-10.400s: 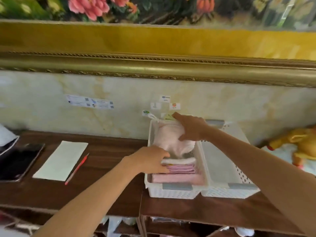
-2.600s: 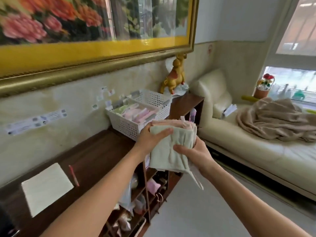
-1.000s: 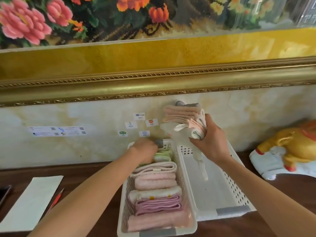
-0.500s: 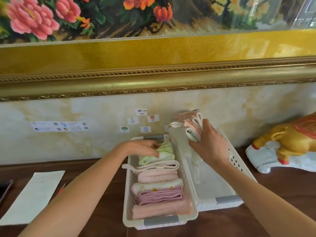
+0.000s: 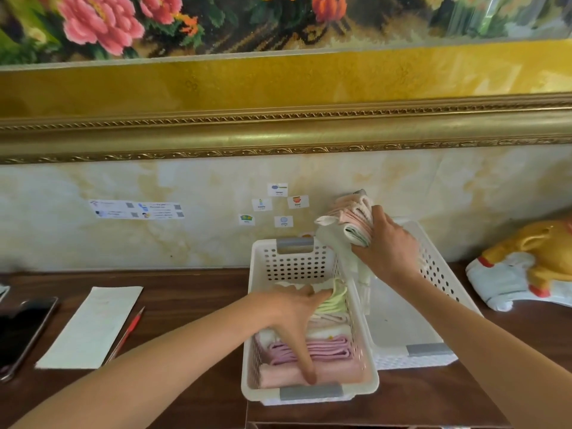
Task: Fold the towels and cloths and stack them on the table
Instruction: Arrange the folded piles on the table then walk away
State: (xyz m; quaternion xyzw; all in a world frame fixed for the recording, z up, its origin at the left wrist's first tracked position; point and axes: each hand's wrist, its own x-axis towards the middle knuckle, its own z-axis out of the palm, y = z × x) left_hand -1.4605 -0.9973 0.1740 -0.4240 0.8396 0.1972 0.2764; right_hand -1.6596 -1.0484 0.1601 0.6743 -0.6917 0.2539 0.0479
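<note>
Cloths (image 5: 356, 219) gripped in R hand (image 5: 387, 246); L hand (image 5: 297, 317) in basket (image 5: 309, 393).

folded pastel cloths (image 5: 322, 345) row the left basket (image 5: 309, 394); a folded bundle (image 5: 353, 221) is held over the right basket (image 5: 414, 351).

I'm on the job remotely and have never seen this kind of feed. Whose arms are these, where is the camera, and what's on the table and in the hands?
There is no robot: these are a person's bare arms, filmed by one wide-angle camera on their head, looking forward and down. On the wooden table stand two white baskets side by side. The left basket holds a row of folded cloths; the left hand presses on them with straight fingers. The right basket shows no cloths. Above it, the right hand grips a bundle of folded cloths. Further left lie a sheet of paper, a red pen and a phone.
</note>
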